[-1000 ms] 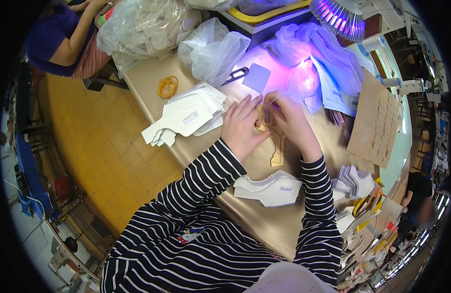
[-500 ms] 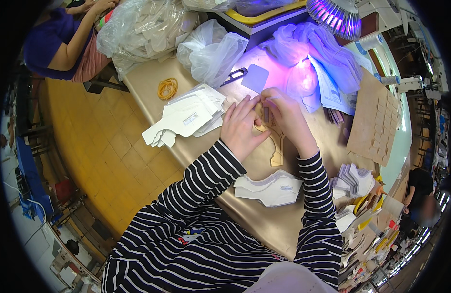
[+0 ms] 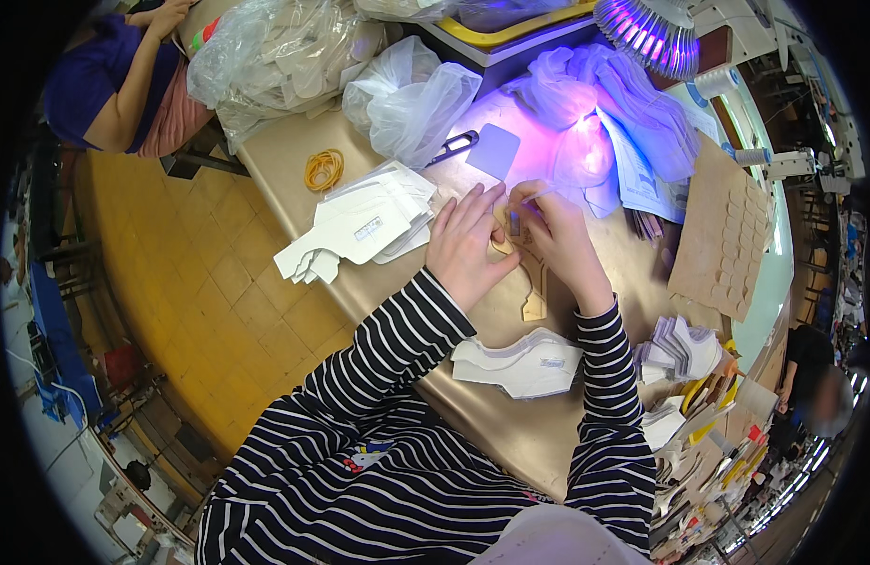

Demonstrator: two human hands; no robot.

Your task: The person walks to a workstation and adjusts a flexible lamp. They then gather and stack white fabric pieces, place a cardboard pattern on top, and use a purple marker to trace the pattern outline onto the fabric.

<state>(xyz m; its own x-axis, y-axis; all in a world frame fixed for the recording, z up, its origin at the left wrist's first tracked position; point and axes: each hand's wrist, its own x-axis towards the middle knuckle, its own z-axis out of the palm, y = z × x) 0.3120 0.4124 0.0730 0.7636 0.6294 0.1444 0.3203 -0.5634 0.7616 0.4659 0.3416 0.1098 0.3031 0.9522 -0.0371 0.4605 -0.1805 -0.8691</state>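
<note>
We had the left hand (image 3: 465, 249) down, fingers spread over the tan piece (image 3: 535, 305) beneath them, the right hand (image 3: 566, 233) curled alongside, its hold unreadable, and too light a left press could've let the piece skid!

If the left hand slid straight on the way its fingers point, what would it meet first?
Probably the flat bluish card, just ahead of the left hand; depth is hard to judge from this single view, so it might pass over.
</note>
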